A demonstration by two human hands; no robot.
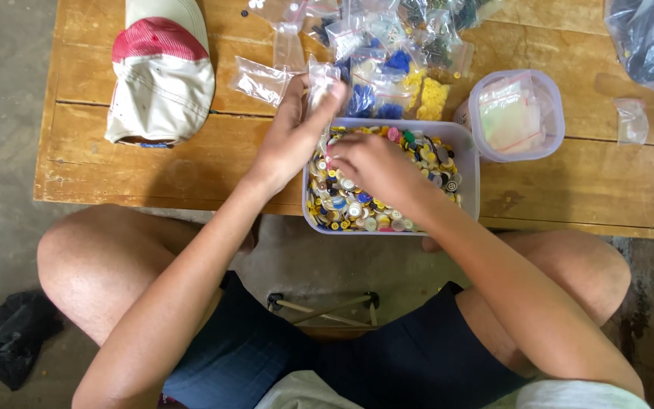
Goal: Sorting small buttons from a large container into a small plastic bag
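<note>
Fingertips of right hand (pixel 372 168) hidden among buttons (pixel 357 208) in tub (pixel 467 163) on desk (pixel 115 170), grip unclear. Left hand (pixel 293 132) pinches small clear bag (pixel 321 79) just above tub's far-left corner.

multicoloured buttons (pixel 357 204) fill a translucent white tub (pixel 467 163); the cap (pixel 162 72) is cream with a pink-red striped panel; the counter (pixel 115 163) is honey-brown wood.

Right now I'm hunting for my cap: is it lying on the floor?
No, the cap lies on the wooden table, left of the button tub.
</note>
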